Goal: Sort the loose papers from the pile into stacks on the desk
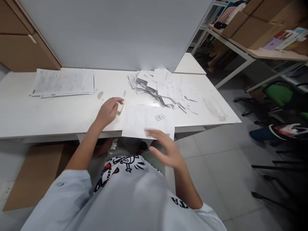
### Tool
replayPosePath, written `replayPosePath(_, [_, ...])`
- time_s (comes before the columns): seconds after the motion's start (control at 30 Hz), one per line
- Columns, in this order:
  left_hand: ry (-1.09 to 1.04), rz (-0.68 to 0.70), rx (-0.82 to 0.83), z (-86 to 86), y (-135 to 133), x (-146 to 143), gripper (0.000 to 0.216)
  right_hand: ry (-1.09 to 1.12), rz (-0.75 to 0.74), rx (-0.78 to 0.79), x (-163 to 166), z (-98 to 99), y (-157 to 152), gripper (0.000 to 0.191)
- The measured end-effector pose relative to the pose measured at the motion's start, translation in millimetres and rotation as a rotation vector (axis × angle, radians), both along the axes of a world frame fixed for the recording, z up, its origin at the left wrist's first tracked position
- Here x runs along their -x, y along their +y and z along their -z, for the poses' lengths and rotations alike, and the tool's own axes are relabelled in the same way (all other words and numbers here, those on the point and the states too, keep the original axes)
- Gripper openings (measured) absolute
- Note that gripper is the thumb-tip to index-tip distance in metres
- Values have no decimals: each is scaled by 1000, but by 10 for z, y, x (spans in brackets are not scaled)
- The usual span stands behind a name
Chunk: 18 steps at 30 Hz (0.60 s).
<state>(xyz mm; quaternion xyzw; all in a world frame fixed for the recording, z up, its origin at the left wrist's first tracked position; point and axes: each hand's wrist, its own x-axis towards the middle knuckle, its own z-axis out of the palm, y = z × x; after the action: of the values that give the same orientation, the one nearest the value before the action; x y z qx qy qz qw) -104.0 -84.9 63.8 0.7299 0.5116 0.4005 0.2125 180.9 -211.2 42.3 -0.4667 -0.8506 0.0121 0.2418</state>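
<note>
A printed sheet (144, 117) with two round stamp marks lies at the front of the white table, its near edge jutting over the table edge. My left hand (109, 110) is at the sheet's left side, fingers curved and thumb apart. Beneath its fingertips is a small beige block-like object (120, 108), partly hidden; I see no grip on it. Over the sheet's near right corner, my right hand (167, 149) is open, thumb spread from the fingers, slightly blurred and holding nothing.
Loose cut papers (161, 85) are heaped behind the sheet. A stack of printed sheets (64, 82) lies at the left. A grey panel (115, 35) stands along the back, with cardboard boxes (26, 51) beside it. Another table (260, 53) stands at the right.
</note>
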Motion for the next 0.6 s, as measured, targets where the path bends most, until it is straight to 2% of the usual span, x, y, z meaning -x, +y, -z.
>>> replayPosePath(0.07, [121,58,47,151,549,82,35,-64,-29,95,215,355,213,71])
replayPosePath(0.13, [165,134,113,354,927,133,34,-136,-21,155,347,707,328,70])
replayPosePath(0.23, [103,109,235,667,1151,157,28,-174,70,146,387,1061,366,61])
replayPosePath(0.37, [-4,-39,210,891,1131,166,31,-155,140,101,326,1186,372,61])
replayPosePath(0.6, [-39,-92,197,895,1123,182,36,64,122,-38,247,1205,296,58])
